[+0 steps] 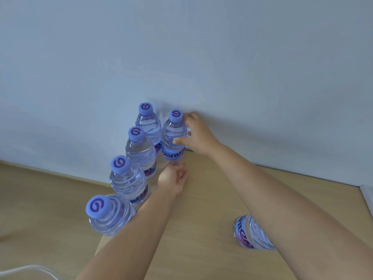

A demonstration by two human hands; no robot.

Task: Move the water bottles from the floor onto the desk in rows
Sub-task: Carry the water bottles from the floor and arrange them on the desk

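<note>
Several clear water bottles with purple caps stand in a row on the wooden desk (201, 209), running from the near bottle (110, 216) to the far bottle (148, 122) by the wall. Beside the far one stands another bottle (174, 136). My right hand (196, 135) grips it at the shoulder, thumb and fingers around it. My left hand (173, 178) is just below its base, palm up, fingers apart, fingertips near the bottom. One more bottle (250, 233) rests on the desk at the right, partly hidden under my right forearm.
A pale wall (181, 57) rises straight behind the desk. The desk's left edge (99, 245) drops to a lower wooden surface (40, 199). A white cable (30, 268) curls at the bottom left.
</note>
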